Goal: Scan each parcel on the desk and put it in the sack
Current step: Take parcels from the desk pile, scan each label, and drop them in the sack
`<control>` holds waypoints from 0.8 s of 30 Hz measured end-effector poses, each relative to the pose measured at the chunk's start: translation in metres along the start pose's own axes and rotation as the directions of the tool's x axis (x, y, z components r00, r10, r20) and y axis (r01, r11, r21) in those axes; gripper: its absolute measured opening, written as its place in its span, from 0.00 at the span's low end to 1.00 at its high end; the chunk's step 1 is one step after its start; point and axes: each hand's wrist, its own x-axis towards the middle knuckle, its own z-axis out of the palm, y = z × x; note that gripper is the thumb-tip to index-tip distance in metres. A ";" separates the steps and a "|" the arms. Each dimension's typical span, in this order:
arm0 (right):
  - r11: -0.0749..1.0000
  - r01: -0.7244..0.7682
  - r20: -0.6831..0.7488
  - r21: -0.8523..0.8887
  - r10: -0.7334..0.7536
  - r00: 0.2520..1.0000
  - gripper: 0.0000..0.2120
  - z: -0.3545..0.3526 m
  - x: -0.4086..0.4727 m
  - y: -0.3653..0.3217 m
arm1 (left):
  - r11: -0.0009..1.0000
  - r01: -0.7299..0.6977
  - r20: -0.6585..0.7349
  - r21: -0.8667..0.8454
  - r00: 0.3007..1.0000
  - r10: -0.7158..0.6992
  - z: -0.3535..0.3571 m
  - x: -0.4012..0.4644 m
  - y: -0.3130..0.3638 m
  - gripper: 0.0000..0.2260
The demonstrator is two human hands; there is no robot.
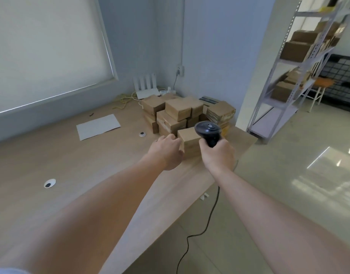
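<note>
Scanning step in hand: right hand [216, 153] clenched round the scanner [208, 133], left hand [167, 152] fingers [170, 138] touching the front parcel [190, 140] on the bench [91, 165], grasp unclear; next, probably exposing the label.

Single head-worn wide-angle camera, set at the person's eye level, faces forward and down along both forearms onto the worktop [51, 155], close on the near edge, with wall corner, shelving [288, 62] and floor beyond.
</note>
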 end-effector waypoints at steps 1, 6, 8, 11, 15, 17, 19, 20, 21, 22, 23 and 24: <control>1.000 -0.006 0.001 -0.004 0.006 1.000 0.13 0.001 0.014 0.001 | 1.000 0.001 0.010 -0.004 1.000 -0.001 0.002 0.014 0.001 0.15; 0.999 -0.029 0.047 -0.030 0.030 0.998 0.14 0.012 0.094 0.021 | 1.000 0.010 0.040 0.003 0.999 -0.010 0.022 0.093 0.011 0.15; 0.999 -0.020 0.088 -0.030 0.022 0.996 0.14 0.017 0.130 0.032 | 0.999 0.034 0.041 -0.010 0.999 -0.033 0.033 0.125 0.015 0.16; 0.999 -0.016 0.149 -0.033 0.020 0.989 0.13 0.024 0.181 0.049 | 0.997 0.075 0.057 -0.019 0.996 -0.074 0.053 0.173 0.025 0.18; 0.999 -0.013 0.212 -0.049 0.023 0.977 0.14 0.035 0.240 0.072 | 0.984 0.170 0.096 -0.051 0.982 -0.165 0.077 0.229 0.038 0.19; 0.999 -0.016 0.236 -0.050 0.027 0.971 0.12 0.038 0.264 0.081 | 0.975 0.209 0.107 -0.071 0.974 -0.201 0.087 0.250 0.043 0.19; 0.998 -0.030 0.250 -0.058 0.043 0.967 0.11 0.042 0.283 0.089 | 0.970 0.230 0.133 -0.072 0.967 -0.219 0.095 0.266 0.044 0.20; 0.997 -0.035 0.260 -0.066 0.051 0.964 0.11 0.044 0.290 0.092 | 0.969 0.237 0.146 -0.070 0.963 -0.225 0.098 0.273 0.043 0.21; 0.997 -0.039 0.269 -0.072 0.057 0.961 0.10 0.047 0.297 0.094 | 0.968 0.242 0.163 -0.068 0.960 -0.229 0.100 0.279 0.041 0.23; 0.996 -0.042 0.275 -0.080 0.062 0.959 0.10 0.050 0.304 0.097 | 0.967 0.245 0.181 -0.064 0.956 -0.230 0.102 0.285 0.038 0.25; 0.995 -0.045 0.278 -0.086 0.068 0.958 0.10 0.054 0.310 0.100 | 0.969 0.243 0.201 -0.054 0.953 -0.228 0.105 0.291 0.034 0.28; 0.994 -0.050 0.283 -0.093 0.075 0.956 0.09 0.058 0.315 0.101 | 0.970 0.237 0.221 -0.042 0.950 -0.223 0.108 0.295 0.030 0.31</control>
